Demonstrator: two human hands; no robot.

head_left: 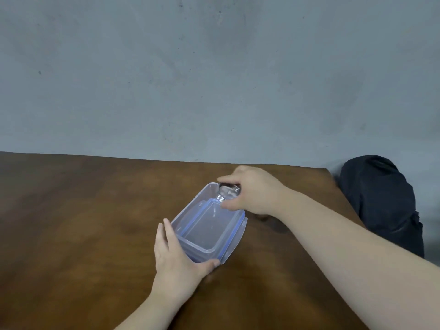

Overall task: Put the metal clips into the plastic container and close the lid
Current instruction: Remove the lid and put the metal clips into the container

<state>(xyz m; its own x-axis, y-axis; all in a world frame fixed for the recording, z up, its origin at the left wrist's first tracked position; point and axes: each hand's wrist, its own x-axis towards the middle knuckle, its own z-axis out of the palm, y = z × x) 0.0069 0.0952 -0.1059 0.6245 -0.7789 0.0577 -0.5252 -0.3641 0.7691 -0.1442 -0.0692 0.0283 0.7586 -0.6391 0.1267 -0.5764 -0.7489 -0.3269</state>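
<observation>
Metal clips (228,192) — shiny bunch sitting pinched in right hand (250,189), just above centre of frame, hanging over far end of plastic container (204,225). Container lying on brown table (71,222), long axis running lower centre to upper right. Lid looking nested beneath box — cannot tell for sure. Left hand (176,256) gripping near corner, fingers spread along left wall, thumb at near end. Right hand nearer drop point; clips hovering directly above opening, likely needing only release downward. Dark bag (381,201) sitting at right edge.
</observation>
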